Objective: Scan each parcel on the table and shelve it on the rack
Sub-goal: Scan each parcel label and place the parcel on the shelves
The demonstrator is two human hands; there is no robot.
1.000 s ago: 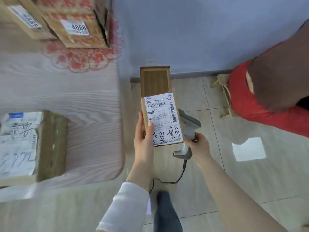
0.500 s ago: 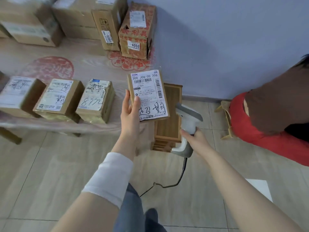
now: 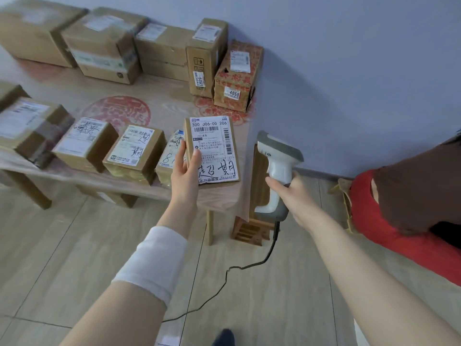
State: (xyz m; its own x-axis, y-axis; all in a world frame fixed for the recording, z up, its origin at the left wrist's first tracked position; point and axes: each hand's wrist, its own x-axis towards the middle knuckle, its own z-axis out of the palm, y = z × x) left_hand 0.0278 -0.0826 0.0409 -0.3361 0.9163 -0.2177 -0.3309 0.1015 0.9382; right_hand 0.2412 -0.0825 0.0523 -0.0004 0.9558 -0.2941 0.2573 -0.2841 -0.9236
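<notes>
Head: cardboard parcel (image 3: 212, 148), seemingly plastic scanner (image 3: 277, 158)

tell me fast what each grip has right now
Left grip: holds the small labelled parcel.
Right grip: holds the corded barcode scanner by its handle.

Wood table (image 3: 219, 196): row of small labelled parcels (image 3: 134, 151) along front edge, bigger cartons (image 3: 104, 46) at back.

Soft, even, dim light; faint shadows, wide-angle bending and blur at edges.
</notes>
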